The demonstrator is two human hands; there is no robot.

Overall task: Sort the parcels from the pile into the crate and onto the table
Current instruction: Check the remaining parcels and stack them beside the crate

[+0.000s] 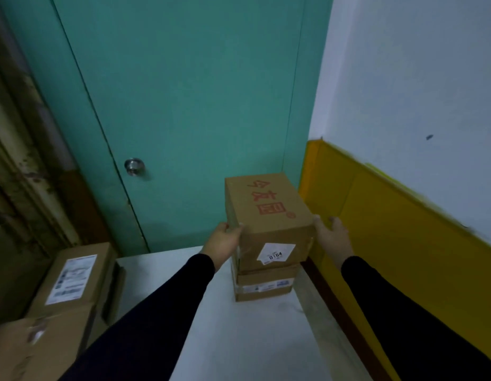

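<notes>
Parcel (269,215) between both hands, stacked on another parcel (263,285), white table (239,339)

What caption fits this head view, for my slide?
Both hands steady the top box on another box.

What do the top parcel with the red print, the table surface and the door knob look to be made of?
Top parcel: plain brown corrugated cardboard by its look, matte, with red print, clear tape and a white paper label. Table: smooth white top, possibly laminate or painted board; the picture leaves it open. Door knob: metal, judging by its silvery shine.
</notes>
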